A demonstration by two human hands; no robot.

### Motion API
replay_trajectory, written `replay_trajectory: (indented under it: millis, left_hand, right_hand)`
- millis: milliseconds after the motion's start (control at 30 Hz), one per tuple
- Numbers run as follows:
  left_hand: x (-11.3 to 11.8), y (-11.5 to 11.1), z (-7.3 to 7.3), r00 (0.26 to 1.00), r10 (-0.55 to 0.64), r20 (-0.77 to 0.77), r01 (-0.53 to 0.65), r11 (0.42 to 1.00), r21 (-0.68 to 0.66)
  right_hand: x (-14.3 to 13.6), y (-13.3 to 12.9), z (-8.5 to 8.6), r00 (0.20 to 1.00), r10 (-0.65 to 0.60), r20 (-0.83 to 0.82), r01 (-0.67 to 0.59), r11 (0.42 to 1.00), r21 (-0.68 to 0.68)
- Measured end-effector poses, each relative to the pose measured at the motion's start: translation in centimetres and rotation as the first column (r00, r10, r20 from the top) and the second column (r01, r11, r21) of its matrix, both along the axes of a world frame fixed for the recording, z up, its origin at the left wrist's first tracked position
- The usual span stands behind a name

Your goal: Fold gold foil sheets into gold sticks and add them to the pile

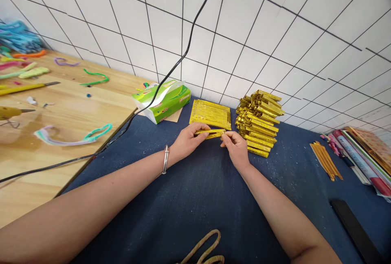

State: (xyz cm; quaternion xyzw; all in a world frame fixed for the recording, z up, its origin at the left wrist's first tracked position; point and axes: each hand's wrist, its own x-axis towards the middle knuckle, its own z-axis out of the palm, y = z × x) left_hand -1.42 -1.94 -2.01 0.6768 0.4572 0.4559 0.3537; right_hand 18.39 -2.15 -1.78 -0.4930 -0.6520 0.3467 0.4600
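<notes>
Between my two hands is a folded strip of gold foil paper point(216, 132), its two layers slightly apart. My left hand point(192, 138) pinches its left end between thumb and fingers. At the right end, the fingertips of my right hand point(236, 146) are closed on the same strip. Just behind it lies a flat stack of gold foil strips point(210, 113). A tall pile of folded gold foil pieces point(259, 121) stands behind and to the right of my right hand.
A green tissue pack point(171, 103) and black cable point(180, 58) are at left. The wooden table point(100, 97) holds pipe cleaners point(73, 137) and a yellow glue gun point(9, 113). Rightward are brown strips point(326, 160), books point(363, 158) and a black phone-like slab point(354, 229). A looped cord point(207, 239) lies in front.
</notes>
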Motion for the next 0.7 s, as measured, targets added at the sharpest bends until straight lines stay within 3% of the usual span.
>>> replay_trajectory:
  millis: [500, 700]
  left_hand:
    - [0.01, 0.0, -0.24, 0.999, -0.041, 0.018, 0.041, 0.999, 0.008]
    - [-0.02, 0.04, -0.1, 0.996, -0.083, 0.019, 0.083, 0.996, 0.009]
  right_hand:
    - [0.01, 0.49, -0.88, 0.979, -0.006, -0.204, -0.018, 0.994, -0.111]
    - [0.08, 0.4, -0.67, 0.986, 0.004, -0.167, -0.018, 0.996, -0.083]
